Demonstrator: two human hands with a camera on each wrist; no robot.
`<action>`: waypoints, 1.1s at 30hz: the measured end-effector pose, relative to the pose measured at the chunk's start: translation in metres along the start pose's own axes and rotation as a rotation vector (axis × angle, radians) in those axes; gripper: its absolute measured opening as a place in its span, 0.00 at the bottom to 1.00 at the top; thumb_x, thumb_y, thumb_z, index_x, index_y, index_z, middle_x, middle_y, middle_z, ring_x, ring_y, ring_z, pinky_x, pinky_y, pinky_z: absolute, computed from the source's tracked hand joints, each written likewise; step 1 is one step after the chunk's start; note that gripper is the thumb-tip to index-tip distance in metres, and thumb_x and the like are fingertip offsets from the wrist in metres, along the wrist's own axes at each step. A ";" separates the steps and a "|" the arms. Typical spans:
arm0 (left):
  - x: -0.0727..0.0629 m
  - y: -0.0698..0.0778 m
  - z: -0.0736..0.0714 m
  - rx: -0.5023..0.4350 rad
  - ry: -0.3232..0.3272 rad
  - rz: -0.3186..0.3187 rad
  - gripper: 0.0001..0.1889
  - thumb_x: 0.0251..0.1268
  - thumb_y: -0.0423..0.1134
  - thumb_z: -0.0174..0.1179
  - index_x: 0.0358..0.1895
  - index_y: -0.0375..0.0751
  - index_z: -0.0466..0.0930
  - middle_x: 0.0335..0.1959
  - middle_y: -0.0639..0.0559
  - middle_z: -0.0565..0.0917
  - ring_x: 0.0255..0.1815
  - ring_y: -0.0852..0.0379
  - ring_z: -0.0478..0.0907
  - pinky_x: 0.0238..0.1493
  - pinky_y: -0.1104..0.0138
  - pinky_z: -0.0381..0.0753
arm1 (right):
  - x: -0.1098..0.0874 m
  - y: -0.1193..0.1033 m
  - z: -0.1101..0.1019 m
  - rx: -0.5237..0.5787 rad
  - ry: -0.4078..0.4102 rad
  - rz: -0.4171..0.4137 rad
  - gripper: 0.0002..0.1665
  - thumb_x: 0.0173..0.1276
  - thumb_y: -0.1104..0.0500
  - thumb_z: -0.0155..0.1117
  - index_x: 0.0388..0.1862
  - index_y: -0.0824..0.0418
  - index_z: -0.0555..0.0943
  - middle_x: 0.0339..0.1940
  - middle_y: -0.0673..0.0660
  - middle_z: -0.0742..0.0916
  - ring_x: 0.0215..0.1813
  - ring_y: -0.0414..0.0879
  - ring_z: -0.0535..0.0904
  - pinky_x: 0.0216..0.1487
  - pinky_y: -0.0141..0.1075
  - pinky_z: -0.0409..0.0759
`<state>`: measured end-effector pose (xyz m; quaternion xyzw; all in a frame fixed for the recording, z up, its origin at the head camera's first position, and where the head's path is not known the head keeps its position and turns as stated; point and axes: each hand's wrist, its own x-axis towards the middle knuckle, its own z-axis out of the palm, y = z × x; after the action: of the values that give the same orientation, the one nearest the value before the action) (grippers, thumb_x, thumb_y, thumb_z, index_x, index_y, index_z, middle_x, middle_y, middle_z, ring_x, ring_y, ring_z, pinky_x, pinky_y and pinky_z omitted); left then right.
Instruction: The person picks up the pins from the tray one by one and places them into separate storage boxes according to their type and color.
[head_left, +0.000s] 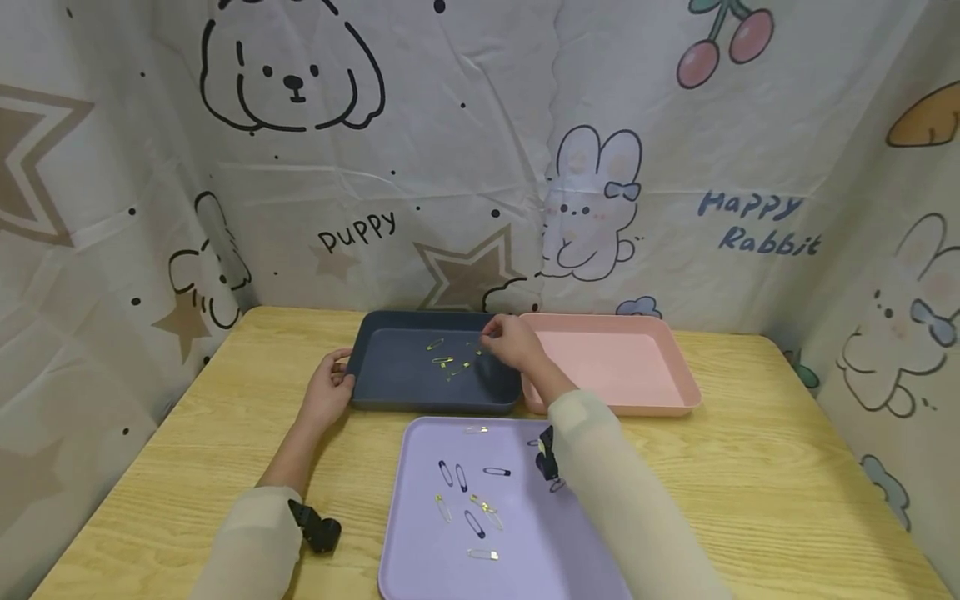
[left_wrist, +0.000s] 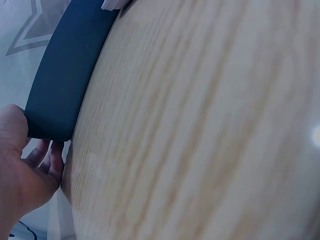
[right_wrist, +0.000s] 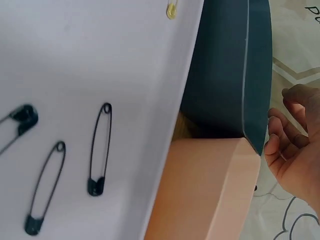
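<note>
Gripping the navy tray (head_left: pixel 397 367), its long axis sideways, left fingers (left_wrist: pixel 56 159) curl; whether right fingers (right_wrist: pixel 287 125) hold anything is unclear.

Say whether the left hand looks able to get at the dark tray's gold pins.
Probably yes: the left hand is at the left edge of the dark tray, and only bare tray floor appears between that edge and the gold pins.

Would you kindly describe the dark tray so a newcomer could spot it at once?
On the wooden table, beyond the purple tray, two trays lie side by side. The dark tray is the left one, with the person's left hand at its outer end. Its blue-grey colour and the gold safety pins in it set it apart from the pink tray alongside.
</note>
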<state>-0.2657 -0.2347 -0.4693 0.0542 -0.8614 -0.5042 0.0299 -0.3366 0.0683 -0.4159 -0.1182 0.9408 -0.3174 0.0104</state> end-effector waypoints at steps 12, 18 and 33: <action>0.000 0.000 0.000 0.002 0.000 0.004 0.23 0.68 0.30 0.43 0.67 0.38 0.59 0.51 0.39 0.68 0.37 0.54 0.67 0.35 0.70 0.70 | -0.008 -0.003 -0.013 -0.056 -0.021 -0.050 0.11 0.64 0.54 0.60 0.39 0.59 0.82 0.35 0.55 0.85 0.36 0.46 0.78 0.41 0.38 0.75; 0.000 -0.001 0.000 -0.005 -0.006 0.009 0.23 0.69 0.29 0.43 0.67 0.36 0.59 0.51 0.38 0.67 0.39 0.53 0.68 0.35 0.71 0.70 | -0.014 -0.001 -0.018 -0.081 -0.022 -0.110 0.10 0.63 0.55 0.61 0.38 0.60 0.83 0.30 0.54 0.84 0.31 0.44 0.75 0.34 0.34 0.73; -0.001 0.000 0.001 0.000 0.009 0.013 0.23 0.68 0.29 0.43 0.66 0.36 0.60 0.50 0.38 0.68 0.36 0.56 0.68 0.33 0.72 0.69 | -0.040 -0.002 -0.022 -0.056 -0.071 -0.178 0.06 0.63 0.56 0.62 0.34 0.58 0.81 0.27 0.51 0.82 0.30 0.42 0.73 0.33 0.32 0.71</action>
<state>-0.2652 -0.2333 -0.4697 0.0510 -0.8615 -0.5039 0.0368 -0.2993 0.0890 -0.3991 -0.2128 0.9341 -0.2864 0.0120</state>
